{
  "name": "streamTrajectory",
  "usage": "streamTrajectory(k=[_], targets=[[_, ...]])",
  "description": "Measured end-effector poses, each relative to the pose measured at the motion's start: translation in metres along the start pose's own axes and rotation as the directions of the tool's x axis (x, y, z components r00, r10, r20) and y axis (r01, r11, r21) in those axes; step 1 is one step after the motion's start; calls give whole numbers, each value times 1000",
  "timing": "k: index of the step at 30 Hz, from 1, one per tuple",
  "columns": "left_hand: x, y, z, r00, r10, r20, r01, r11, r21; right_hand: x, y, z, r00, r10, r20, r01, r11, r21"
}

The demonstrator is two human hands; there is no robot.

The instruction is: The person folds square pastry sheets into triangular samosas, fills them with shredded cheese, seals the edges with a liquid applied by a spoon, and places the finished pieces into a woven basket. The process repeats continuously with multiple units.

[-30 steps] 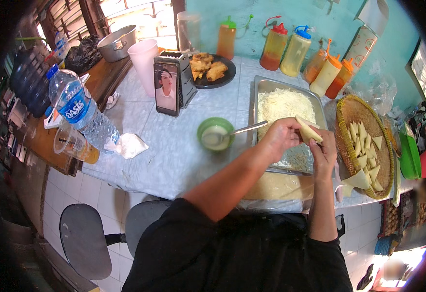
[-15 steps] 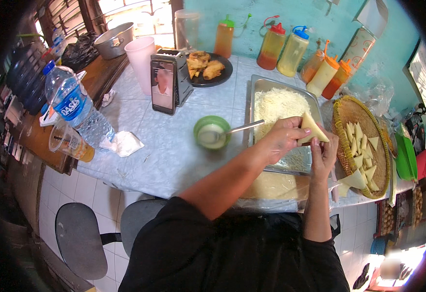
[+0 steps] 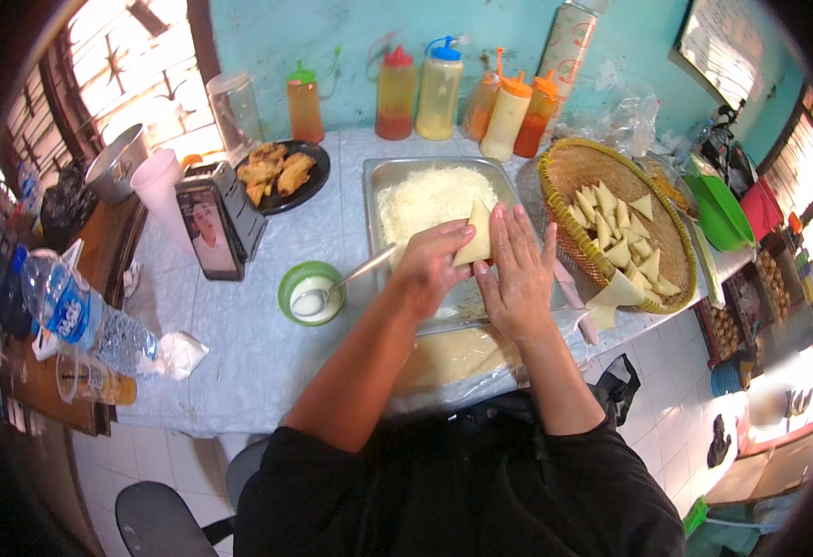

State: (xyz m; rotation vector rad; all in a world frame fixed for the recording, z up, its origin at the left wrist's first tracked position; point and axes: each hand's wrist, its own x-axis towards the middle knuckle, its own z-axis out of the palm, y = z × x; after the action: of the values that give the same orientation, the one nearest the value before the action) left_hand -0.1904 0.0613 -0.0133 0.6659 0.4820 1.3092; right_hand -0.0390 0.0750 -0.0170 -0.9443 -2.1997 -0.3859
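Pinched in my left hand (image 3: 425, 271) is a pale triangular folded pastry (image 3: 475, 234), held over a metal tray (image 3: 375, 190). My right hand (image 3: 521, 283) lies against the pastry's right side with its fingers stretched out flat. White shredded filling (image 3: 434, 200) is heaped in the tray. To the left stands a green bowl (image 3: 289, 302) of whitish liquid, with a spoon (image 3: 367, 264) leaning in it. On the right, a woven basket (image 3: 549, 190) holds many similar pastry triangles (image 3: 615, 223). Pale wrapper sheets (image 3: 457, 360) lie under clear plastic at the table's front edge.
Several squeeze bottles (image 3: 436, 93) line the back wall. A black plate (image 3: 313, 174) of fried food, a propped phone (image 3: 211, 230) and a pink cup (image 3: 160, 190) stand at the back left. A water bottle (image 3: 86, 311) and a plastic cup (image 3: 100, 376) tilt at the left edge.
The view has swung to the right, so the scene sits further left. My right hand has gone from bent fingers at the pastry's edge to a flat palm against it.
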Motion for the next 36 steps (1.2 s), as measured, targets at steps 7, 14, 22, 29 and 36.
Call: streamTrajectory(k=[7,14,22,29,36], targets=[[1,-2,2,987,26,162,-29,999,16,0,-7,2,996,93,-14,-91,993,78],[0,-10,7,999,41,3,-41,966,254,-2,-9,3,993,117,0,-117,987,111],[-4,-10,3,1000,22,4,-22,990,138,0,-18,-5,991,127,-42,-122,988,98],[-2,-9,8,993,78,-91,-61,983,175,-13,6,-3,965,233,-124,-146,862,485],[-9,-5,11,996,71,61,-77,991,112,-24,22,-9,803,153,577,-568,-101,817]])
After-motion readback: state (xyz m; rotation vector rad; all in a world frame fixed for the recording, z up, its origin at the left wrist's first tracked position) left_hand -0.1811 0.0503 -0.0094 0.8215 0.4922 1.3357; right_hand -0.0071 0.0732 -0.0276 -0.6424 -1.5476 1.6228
